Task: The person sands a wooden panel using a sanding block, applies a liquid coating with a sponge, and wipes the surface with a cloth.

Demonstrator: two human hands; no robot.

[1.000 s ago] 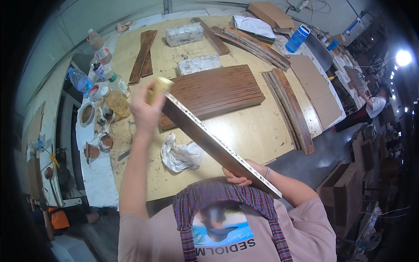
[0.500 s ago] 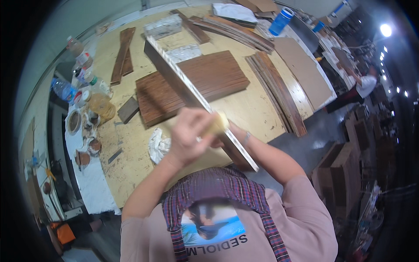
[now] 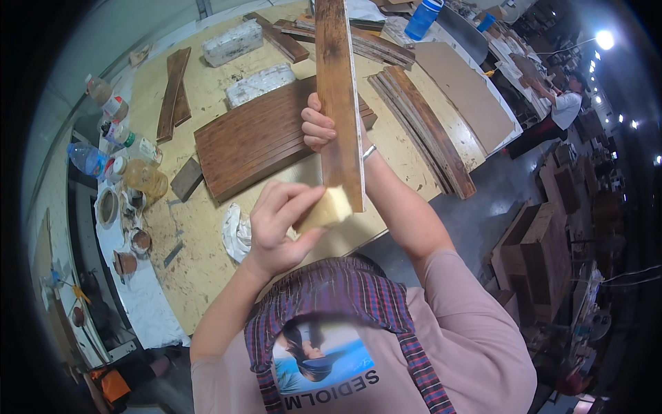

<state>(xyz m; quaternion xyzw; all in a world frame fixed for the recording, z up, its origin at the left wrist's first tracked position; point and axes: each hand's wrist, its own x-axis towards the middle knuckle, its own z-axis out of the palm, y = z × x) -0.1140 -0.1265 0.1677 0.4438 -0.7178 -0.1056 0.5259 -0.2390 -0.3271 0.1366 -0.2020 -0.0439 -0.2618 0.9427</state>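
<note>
My left hand (image 3: 276, 224) grips a pale yellow sponge block (image 3: 331, 208) between thumb and fingers, at the near end of a brown wooden plank (image 3: 338, 90). Behind that plank is my right hand (image 3: 318, 125), its fingers curled round the left edge; the palm is hidden. The plank is held up over the table, its broad brown face toward me and a whitish narrow edge on the right. Below it lies a stack of brown planks (image 3: 248, 141) on the table. A crumpled white cloth (image 3: 236, 234) rests near my left hand.
Bottles (image 3: 141, 177) and stained cups (image 3: 141, 241) line the left side of the yellowish table (image 3: 207, 276). Wrapped white blocks (image 3: 233, 43), loose planks (image 3: 424, 131), a cardboard sheet (image 3: 465, 93) and a blue bottle (image 3: 423, 19) lie farther off. Another person (image 3: 565, 110) stands at the far right.
The plank has swung from a diagonal, edge-up pose to nearly upright in view, showing its broad face. My left hand with the sponge block has come down to its near end.
</note>
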